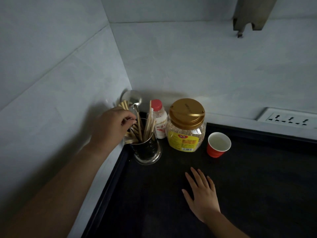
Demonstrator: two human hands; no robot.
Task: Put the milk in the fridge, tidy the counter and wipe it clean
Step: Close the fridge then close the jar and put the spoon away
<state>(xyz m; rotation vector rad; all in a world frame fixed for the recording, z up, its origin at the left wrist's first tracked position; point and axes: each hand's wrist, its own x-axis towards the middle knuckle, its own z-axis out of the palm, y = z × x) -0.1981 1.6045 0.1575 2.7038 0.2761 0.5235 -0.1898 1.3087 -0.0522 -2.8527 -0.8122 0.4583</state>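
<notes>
Head view. Right hand point(200, 194) nearest, lying flat on the dark counter point(257, 186), fingers straight and slightly spread, holding nothing. Left forearm crosses the frame from bottom left toward the corner.

Surface: black, matte, with a raised edge along the pale tiled walls point(51, 66). White socket strip point(289, 118) on the right-hand wall, just above the counter. Light is dim.

Back corner, left to right: steel utensil holder point(147, 150) with chopsticks point(149, 124) and a ladle point(134, 98); milk bottle point(159, 121), white with a red cap, upright against the wall, between the holder and a gold-lidded grain jar point(186, 126); red paper cup point(218, 144), upright, apart from the jar.

Left hand point(111, 127) over the holder, fingers curled tight, pinching what looks like a thin metal handle point(129, 120); blur makes this uncertain. It is not touching the milk bottle.
</notes>
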